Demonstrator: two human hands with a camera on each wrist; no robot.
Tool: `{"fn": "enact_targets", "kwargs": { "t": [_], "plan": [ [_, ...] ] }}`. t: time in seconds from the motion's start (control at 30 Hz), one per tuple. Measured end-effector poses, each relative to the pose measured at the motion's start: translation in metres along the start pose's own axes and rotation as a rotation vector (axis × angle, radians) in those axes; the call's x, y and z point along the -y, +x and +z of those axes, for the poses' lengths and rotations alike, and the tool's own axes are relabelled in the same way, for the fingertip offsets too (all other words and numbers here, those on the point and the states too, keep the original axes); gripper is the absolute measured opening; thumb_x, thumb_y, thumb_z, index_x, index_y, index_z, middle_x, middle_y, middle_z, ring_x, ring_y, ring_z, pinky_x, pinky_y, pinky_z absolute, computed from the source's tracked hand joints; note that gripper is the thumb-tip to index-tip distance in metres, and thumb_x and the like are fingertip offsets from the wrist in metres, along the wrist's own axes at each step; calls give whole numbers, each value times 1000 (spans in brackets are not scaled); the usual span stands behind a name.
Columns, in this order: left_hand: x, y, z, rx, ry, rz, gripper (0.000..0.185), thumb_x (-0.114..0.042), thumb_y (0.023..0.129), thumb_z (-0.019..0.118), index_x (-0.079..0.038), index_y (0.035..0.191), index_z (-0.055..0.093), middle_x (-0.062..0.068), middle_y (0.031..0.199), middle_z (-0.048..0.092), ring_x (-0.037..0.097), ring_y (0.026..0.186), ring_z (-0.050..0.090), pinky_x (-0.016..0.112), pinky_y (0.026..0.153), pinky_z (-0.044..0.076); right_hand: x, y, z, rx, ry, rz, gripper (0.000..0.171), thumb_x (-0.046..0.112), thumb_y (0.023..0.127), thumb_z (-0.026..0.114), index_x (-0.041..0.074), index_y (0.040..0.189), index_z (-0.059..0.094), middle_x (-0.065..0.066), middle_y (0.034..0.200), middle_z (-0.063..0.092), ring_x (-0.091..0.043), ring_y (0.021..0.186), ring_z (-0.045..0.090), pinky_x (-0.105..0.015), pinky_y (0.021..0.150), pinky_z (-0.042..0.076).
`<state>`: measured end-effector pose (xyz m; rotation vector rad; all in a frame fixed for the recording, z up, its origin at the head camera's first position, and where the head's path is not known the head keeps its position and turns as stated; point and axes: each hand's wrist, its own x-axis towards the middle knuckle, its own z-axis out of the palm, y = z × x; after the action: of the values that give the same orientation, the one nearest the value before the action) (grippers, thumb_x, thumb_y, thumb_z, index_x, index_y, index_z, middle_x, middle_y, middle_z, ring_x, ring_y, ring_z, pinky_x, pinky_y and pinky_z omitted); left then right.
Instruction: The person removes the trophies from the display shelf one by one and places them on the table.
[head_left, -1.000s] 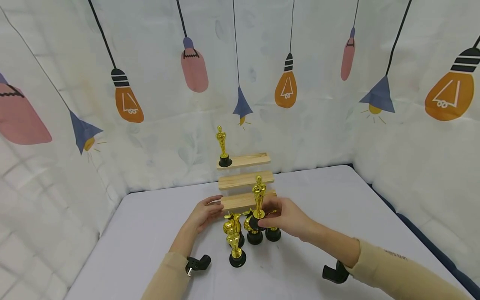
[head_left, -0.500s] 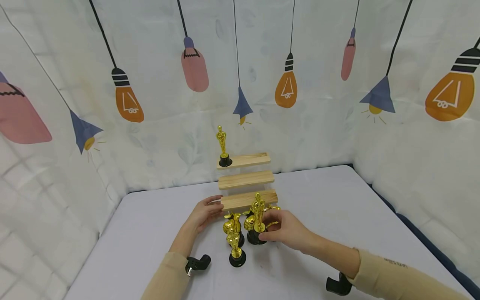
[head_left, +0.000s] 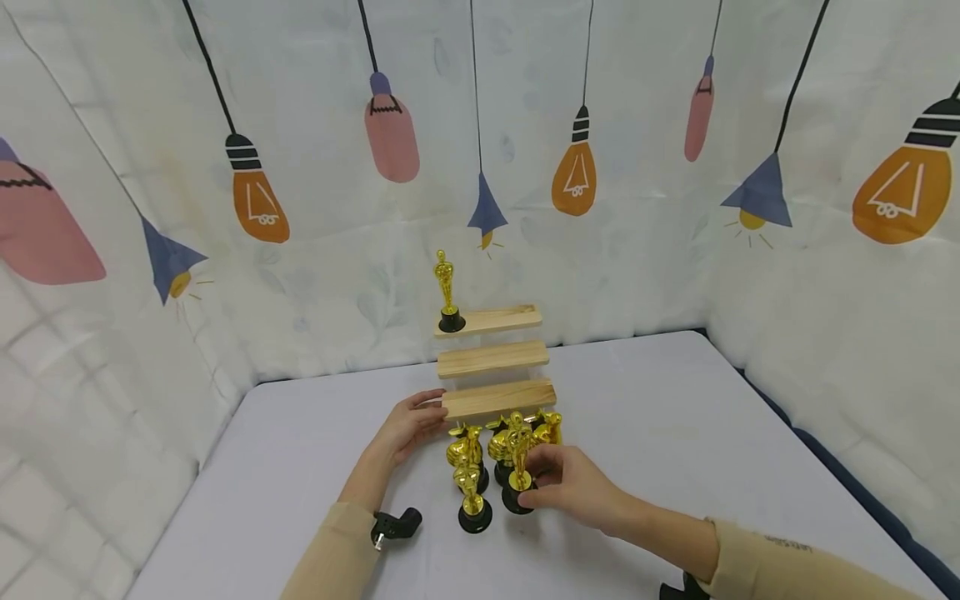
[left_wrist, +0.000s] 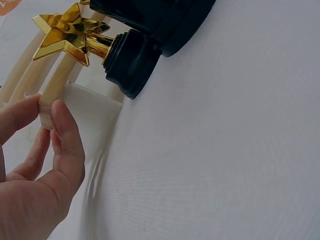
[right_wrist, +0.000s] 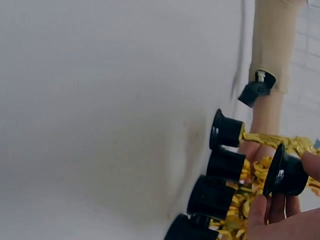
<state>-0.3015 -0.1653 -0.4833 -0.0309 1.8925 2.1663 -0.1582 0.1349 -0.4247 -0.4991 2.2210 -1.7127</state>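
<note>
Head view, my right hand (head_left: 567,487) pinching a gold figure trophy (head_left: 518,464) by its black round base, lower centre of frame, upright among other trophies (head_left: 468,454), my left hand (head_left: 408,427) gripping the wooden step shelf (head_left: 498,398).

Bright, even, diffuse light with only faint shadows on the white table (head_left: 675,417), wide-angle bending at the head view's edges, small glints on the gold trophies (head_left: 517,454), and soft, close-range blur in both wrist views.
</note>
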Motion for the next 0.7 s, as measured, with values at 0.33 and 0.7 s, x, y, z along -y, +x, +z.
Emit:
{"fn": "enact_targets", "kwargs": {
  "t": [0.33, 0.7],
  "plan": [
    [1, 0, 1, -6, -6, 5, 54, 1, 94, 69, 4, 145, 51, 21, 128, 60, 21, 97, 68, 33, 84, 59, -26, -3, 13, -1, 53, 64, 34, 3, 85, 81, -4, 114, 66, -6, 108, 65, -24, 97, 66, -30, 82, 58],
    [0, -2, 1, -5, -5, 20, 55, 1, 95, 69, 7, 146, 48, 18, 122, 59, 21, 95, 68, 36, 86, 59, -43, 2, 23, -52, -74, 73, 36, 3, 80, 85, -4, 111, 67, -4, 104, 68, -20, 95, 64, -30, 82, 57]
  ]
}}
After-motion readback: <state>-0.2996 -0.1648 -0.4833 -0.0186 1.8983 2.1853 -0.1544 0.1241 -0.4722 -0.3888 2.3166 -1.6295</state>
